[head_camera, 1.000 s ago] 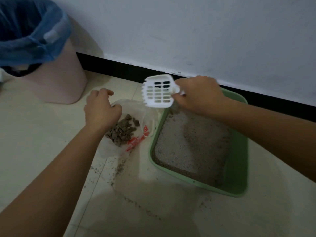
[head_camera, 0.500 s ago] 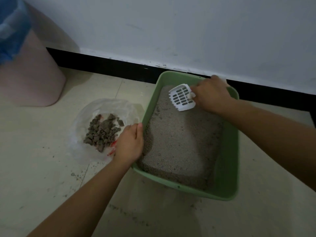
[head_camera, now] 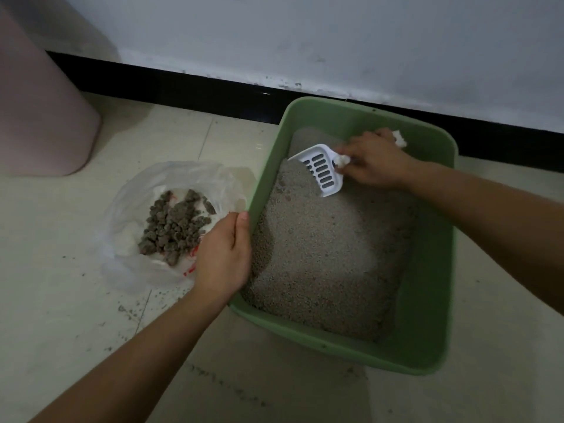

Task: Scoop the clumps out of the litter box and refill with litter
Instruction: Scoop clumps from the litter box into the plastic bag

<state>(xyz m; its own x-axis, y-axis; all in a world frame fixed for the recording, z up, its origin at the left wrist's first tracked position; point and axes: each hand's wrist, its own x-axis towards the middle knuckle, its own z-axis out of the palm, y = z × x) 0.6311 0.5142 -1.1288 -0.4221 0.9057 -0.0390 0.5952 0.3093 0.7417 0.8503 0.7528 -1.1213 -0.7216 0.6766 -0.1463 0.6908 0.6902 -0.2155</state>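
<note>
- Head view: the green litter box [head_camera: 427, 285] is seen on the tiled floor [head_camera: 76, 315] against the black skirting [head_camera: 183, 87]. Its left rim is gripped by the left hand [head_camera: 224, 254], and the fingertips are hidden.
- Grey litter [head_camera: 329, 254] is banked toward the left wall, and the white slotted scoop [head_camera: 320, 169] is dug into it at the far end.
- The scoop's handle is hidden inside the clenched right hand [head_camera: 375, 161]; the white wadding at the fist cannot be identified.
- Dark clumps [head_camera: 174, 227] are heaped in a clear plastic bag [head_camera: 131, 209] just beside the box.
- A pink bin [head_camera: 39, 117] is cut off at the left edge.
</note>
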